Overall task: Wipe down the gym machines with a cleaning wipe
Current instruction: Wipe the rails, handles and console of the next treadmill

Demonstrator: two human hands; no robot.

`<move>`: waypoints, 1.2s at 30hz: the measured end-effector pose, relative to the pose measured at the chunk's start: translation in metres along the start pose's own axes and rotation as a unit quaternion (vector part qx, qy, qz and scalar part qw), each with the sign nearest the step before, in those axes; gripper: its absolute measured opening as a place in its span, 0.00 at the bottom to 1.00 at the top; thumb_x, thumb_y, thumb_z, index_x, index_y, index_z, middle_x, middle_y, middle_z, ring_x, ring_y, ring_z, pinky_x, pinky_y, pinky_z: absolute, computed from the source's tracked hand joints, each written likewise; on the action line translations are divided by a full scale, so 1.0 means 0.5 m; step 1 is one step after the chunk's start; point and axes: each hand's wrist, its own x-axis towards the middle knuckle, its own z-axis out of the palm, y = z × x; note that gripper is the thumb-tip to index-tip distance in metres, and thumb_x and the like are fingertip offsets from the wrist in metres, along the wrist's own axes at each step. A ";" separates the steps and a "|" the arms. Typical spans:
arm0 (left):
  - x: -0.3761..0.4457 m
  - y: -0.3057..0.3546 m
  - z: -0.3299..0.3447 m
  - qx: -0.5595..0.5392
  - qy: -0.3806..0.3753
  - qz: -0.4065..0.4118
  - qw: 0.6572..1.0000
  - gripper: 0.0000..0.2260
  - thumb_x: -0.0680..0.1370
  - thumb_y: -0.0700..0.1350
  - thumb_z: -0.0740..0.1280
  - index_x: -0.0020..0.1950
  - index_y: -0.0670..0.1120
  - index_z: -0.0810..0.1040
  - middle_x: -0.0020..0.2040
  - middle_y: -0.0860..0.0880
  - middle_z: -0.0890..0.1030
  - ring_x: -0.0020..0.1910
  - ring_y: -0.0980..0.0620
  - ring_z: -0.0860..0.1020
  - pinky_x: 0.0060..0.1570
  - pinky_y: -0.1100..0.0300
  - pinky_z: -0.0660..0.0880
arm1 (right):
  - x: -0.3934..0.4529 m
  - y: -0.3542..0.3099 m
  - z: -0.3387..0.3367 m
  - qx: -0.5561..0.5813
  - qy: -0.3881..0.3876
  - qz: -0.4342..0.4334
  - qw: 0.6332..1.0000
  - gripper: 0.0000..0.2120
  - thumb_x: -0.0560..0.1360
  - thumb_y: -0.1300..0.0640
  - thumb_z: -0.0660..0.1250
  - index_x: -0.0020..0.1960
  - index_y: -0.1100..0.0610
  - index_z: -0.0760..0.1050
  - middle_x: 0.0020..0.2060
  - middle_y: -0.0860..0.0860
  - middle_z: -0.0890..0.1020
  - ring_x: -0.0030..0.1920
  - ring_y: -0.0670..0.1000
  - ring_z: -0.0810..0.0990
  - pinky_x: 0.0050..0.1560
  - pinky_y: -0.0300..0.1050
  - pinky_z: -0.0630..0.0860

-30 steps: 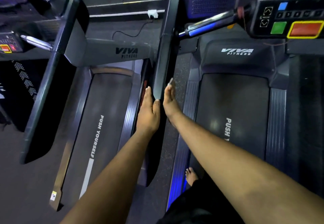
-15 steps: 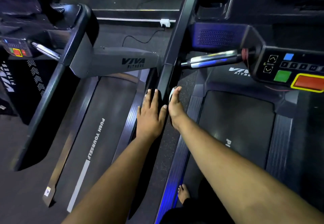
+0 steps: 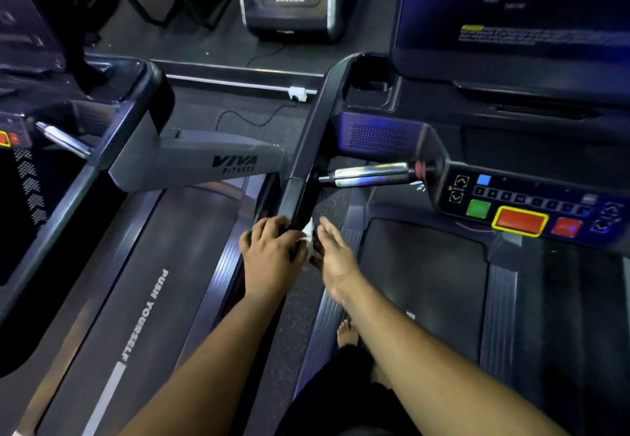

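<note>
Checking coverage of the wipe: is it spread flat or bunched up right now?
Bunched. The wipe shows only as a small crumpled white wad between the left hand and right hand, at the handrail end.

Camera: single head-worn wide-angle view.
Position: above the gap between two treadmills.
Facing: forward and steeply down.
Nearness: close; forearms fill lower frame, dark moulded side handrail (image 3: 308, 149) rises through centre.
Coverage: grey walking belt (image 3: 160, 265) lower left, black button console (image 3: 531, 203) right.
Shared views: none.

Handrail (image 3: 306, 149) between two treadmills
</note>
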 end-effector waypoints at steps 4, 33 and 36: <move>0.051 0.024 -0.006 -0.121 -0.063 -0.048 0.990 0.14 0.78 0.58 0.61 0.57 0.59 0.83 0.53 0.59 0.82 0.58 0.52 0.74 0.53 0.52 0.59 | -0.013 -0.049 -0.026 -0.075 0.057 -0.068 0.993 0.20 0.81 0.58 0.67 0.72 0.51 0.70 0.49 0.51 0.81 0.47 0.49 0.80 0.47 0.44 0.77; 0.259 -0.022 0.075 -0.143 -0.155 0.039 0.977 0.26 0.86 0.51 0.55 0.83 0.50 0.54 0.84 0.51 0.50 0.82 0.52 0.47 0.76 0.39 0.51 | 0.156 -0.226 0.018 -0.878 0.122 -0.268 0.378 0.24 0.77 0.42 0.58 0.67 0.56 0.73 0.56 0.55 0.79 0.59 0.58 0.76 0.74 0.62 0.61; 0.259 -0.014 0.078 -0.063 -0.194 0.097 0.974 0.31 0.84 0.51 0.53 0.84 0.48 0.43 0.84 0.50 0.40 0.82 0.51 0.38 0.78 0.35 0.43 | 0.167 -0.237 0.022 -0.910 0.092 -0.229 0.332 0.27 0.79 0.42 0.62 0.73 0.54 0.68 0.58 0.56 0.79 0.60 0.59 0.77 0.74 0.66 0.61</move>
